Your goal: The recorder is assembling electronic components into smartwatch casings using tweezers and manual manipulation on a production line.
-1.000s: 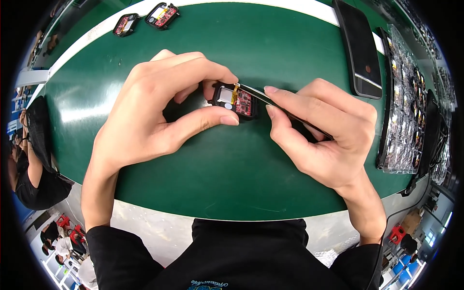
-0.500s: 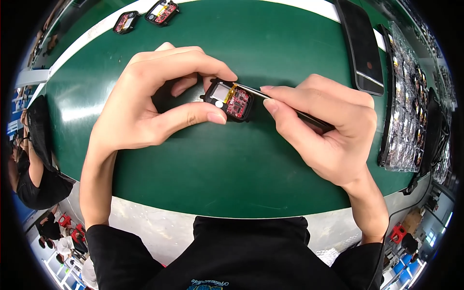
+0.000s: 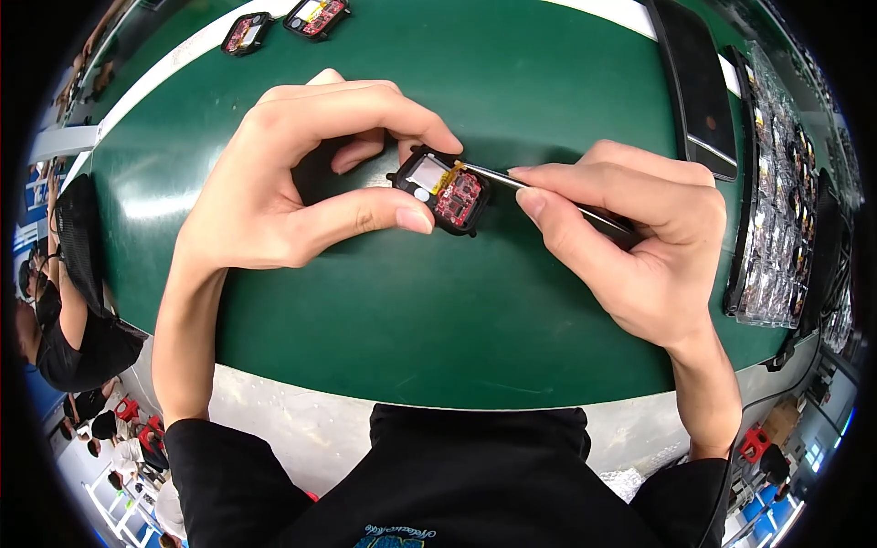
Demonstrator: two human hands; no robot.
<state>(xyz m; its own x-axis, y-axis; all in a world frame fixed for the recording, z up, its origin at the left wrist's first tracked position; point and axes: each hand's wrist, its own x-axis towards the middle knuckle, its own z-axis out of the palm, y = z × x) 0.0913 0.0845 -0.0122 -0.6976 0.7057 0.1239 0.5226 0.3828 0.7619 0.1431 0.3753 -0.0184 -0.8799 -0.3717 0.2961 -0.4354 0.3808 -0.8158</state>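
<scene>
near the far left edge of the green table lie two open cases, one just beside the other, well apart from the hands. the left hand pinches a small black case over the table's middle, thumb on its near side and forefinger at its far side; with so few contacts, it might twist if pushed from the right. inside sit a white block, a yellow strip and a red circuit board. a slip of the thin metal tool could tear the strip or scratch the board; its tip is at the strip's far end, though whether it presses there is too small to tell. the right hand holds the tool between thumb and forefinger, so a loosened pinch might let it skid. a tray of wrapped parts lies along the right edge, clear of a slip.
</scene>
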